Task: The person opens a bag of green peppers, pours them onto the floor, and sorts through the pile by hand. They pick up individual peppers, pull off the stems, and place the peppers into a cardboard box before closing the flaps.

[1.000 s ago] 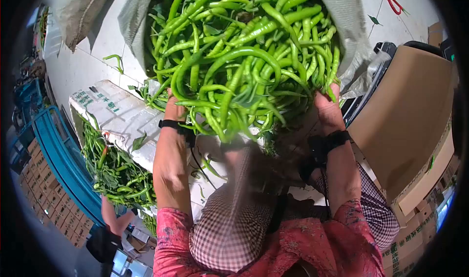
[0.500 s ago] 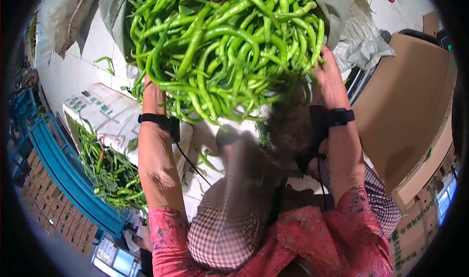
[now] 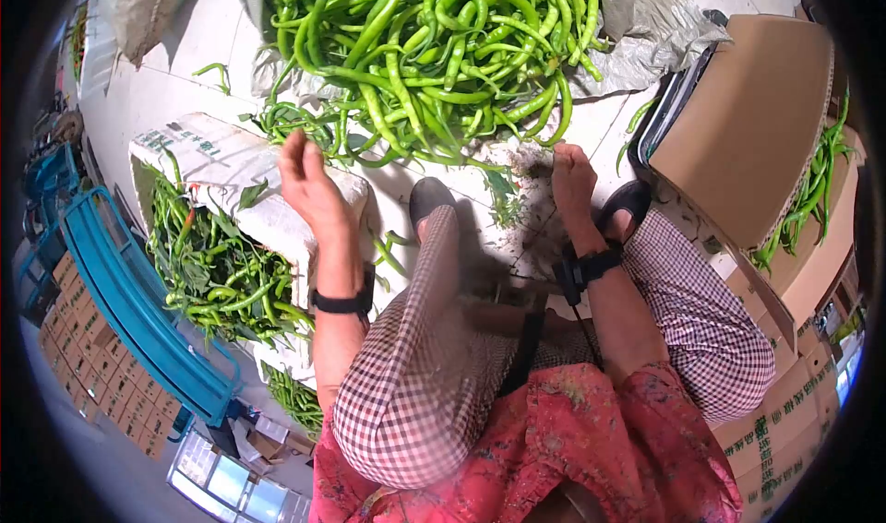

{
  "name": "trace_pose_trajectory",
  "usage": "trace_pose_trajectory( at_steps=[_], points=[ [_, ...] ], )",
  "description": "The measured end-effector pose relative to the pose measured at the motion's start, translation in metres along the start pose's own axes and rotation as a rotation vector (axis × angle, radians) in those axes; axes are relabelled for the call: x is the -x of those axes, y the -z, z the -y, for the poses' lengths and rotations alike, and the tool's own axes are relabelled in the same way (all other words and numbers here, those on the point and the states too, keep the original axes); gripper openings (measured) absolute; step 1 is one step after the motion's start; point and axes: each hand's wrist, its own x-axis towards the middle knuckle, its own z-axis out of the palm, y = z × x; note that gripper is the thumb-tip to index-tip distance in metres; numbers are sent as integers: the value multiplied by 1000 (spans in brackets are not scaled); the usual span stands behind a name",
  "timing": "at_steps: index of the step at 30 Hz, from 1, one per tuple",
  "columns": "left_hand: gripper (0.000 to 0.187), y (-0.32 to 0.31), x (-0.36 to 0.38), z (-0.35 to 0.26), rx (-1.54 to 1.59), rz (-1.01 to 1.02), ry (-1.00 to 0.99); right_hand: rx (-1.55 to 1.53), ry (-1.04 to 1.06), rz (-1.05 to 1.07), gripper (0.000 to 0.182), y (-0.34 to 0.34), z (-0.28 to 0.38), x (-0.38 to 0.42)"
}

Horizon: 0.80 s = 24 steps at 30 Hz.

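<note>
Green peppers (image 3: 434, 62) past sack's (image 3: 632, 11) edge

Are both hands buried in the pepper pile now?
No, the left hand and right hand both show uncovered, on the near side of the green pepper pile.

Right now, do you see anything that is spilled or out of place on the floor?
Yes. One green pepper lies alone on the floor, apart from the big pile. More loose peppers lie between the white box and left shoe, so they look spilled. Dark crumbs, perhaps soil, are scattered near the right hand.
</note>
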Motion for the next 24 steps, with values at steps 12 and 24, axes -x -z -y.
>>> trace_pose_trajectory(
  at_steps=[12,24],
  points=[
    [40,-23,79,112,-868,720,-735,612,246,1051,25,-28,22,88],
    [16,12,72,22,-133,915,-400,-194,92,386,13,-22,69,23]
  ],
)
